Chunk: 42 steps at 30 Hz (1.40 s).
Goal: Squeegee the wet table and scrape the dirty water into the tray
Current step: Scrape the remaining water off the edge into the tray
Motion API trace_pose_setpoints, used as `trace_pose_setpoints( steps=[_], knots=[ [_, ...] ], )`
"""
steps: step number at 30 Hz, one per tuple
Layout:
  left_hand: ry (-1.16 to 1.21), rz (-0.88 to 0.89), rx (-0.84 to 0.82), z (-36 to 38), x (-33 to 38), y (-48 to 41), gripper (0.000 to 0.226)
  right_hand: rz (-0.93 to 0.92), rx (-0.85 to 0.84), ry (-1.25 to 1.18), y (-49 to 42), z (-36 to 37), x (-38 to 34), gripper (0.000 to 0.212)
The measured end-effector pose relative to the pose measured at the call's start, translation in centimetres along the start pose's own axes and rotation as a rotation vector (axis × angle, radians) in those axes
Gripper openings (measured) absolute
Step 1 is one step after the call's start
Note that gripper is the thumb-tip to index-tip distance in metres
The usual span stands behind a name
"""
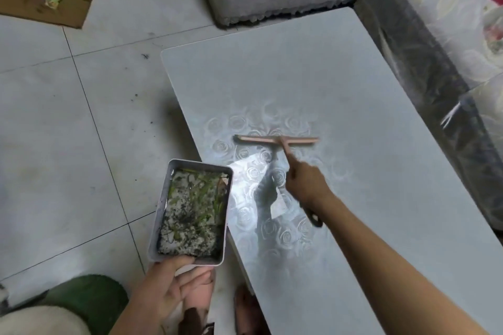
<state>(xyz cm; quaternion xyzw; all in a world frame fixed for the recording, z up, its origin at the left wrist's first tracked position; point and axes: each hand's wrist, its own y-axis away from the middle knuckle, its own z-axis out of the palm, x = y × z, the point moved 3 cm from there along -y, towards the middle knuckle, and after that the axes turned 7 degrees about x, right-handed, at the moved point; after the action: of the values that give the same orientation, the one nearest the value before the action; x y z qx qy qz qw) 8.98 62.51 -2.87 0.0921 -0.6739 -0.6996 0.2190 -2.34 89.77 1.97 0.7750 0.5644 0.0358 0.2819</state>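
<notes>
Squeegee [276, 140], pink T-shape on glossy table [353, 84], in right hand [305, 185] grip; left hand [166, 285] grasps rectangular tray [201, 163].

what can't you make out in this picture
All in the head view:
- Most of the squeegee handle, wrapped by the right hand.
- Water on the table, lost in glare and blur.
- Underside of the tray held by the left hand, hidden by the tray itself.
- The table's near end, cut off by the bottom edge.
</notes>
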Motion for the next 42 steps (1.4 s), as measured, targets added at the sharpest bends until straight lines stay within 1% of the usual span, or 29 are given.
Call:
trace_pose_setpoints(
  steps=[3, 5, 7, 8, 10, 12, 14, 17, 20, 23, 25, 27, 29, 32, 33, 36, 39, 42],
  knots=[
    [0.012, -0.030, -0.006, -1.2, 0.6, -0.4, 0.045, -0.021, -0.066, -0.040, 7.3, 3.2, 1.4, 0.079],
    [0.015, -0.032, -0.017, -1.9, 1.2, -0.2, 0.050, -0.002, -0.148, -0.008, 11.1, 3.3, 2.3, 0.079],
    [0.019, -0.026, -0.012, -2.5, 1.8, -0.3, 0.054, 0.016, -0.206, 0.058, 12.2, 2.3, 2.2, 0.074],
    [0.018, -0.020, -0.011, -2.8, 2.0, -0.2, 0.056, 0.015, -0.212, 0.079, 11.8, 1.4, 1.9, 0.073],
    [0.025, -0.012, -0.021, -3.3, 2.4, -0.2, 0.058, -0.056, -0.127, 0.098, 9.2, -0.7, 0.0, 0.072],
    [0.044, 0.003, -0.018, -3.8, 2.6, -0.3, 0.057, -0.135, -0.024, 0.098, 4.9, -2.0, -2.6, 0.073],
    [0.057, 0.010, -0.014, -4.2, 2.6, -0.5, 0.053, -0.144, 0.003, 0.090, 0.7, -1.9, -5.1, 0.072],
    [0.066, -0.010, 0.005, -5.2, 2.4, -0.8, 0.047, -0.121, -0.058, 0.103, -1.2, 0.8, -6.8, 0.070],
    [0.063, -0.031, 0.017, -5.9, 2.2, -0.7, 0.048, -0.125, -0.120, 0.049, 3.4, 3.7, -4.4, 0.078],
    [0.058, -0.055, 0.043, -6.2, 2.4, -0.3, 0.051, -0.103, -0.220, 0.071, 8.7, 4.8, -1.4, 0.083],
    [0.044, -0.057, 0.056, -6.2, 2.6, 0.1, 0.051, -0.078, -0.288, 0.107, 11.5, 4.7, -0.5, 0.082],
    [0.046, -0.072, 0.064, -6.0, 2.7, 0.5, 0.050, -0.074, -0.335, 0.153, 12.4, 3.3, -0.4, 0.078],
    [0.042, -0.068, 0.064, -5.7, 2.7, 0.8, 0.046, -0.105, -0.305, 0.165, 10.5, 1.3, -1.3, 0.076],
    [0.057, -0.066, 0.065, -5.9, 2.5, 0.3, 0.043, -0.166, -0.155, 0.188, 4.2, -0.9, -4.3, 0.070],
    [0.055, -0.070, 0.068, -6.1, 2.3, 0.1, 0.044, -0.171, -0.129, 0.190, 1.7, -1.2, -5.4, 0.068],
    [0.040, -0.066, 0.074, -6.2, 1.3, -0.2, 0.035, -0.155, -0.163, 0.166, -3.0, -0.8, -7.6, 0.064],
    [0.041, -0.050, 0.082, -5.8, 0.5, -0.4, 0.020, -0.181, -0.167, 0.135, -1.5, 1.4, -5.5, 0.071],
    [0.063, -0.048, 0.090, -5.4, -0.5, -0.6, 0.012, -0.201, -0.171, 0.116, 4.6, 3.7, -0.8, 0.078]
  ],
)
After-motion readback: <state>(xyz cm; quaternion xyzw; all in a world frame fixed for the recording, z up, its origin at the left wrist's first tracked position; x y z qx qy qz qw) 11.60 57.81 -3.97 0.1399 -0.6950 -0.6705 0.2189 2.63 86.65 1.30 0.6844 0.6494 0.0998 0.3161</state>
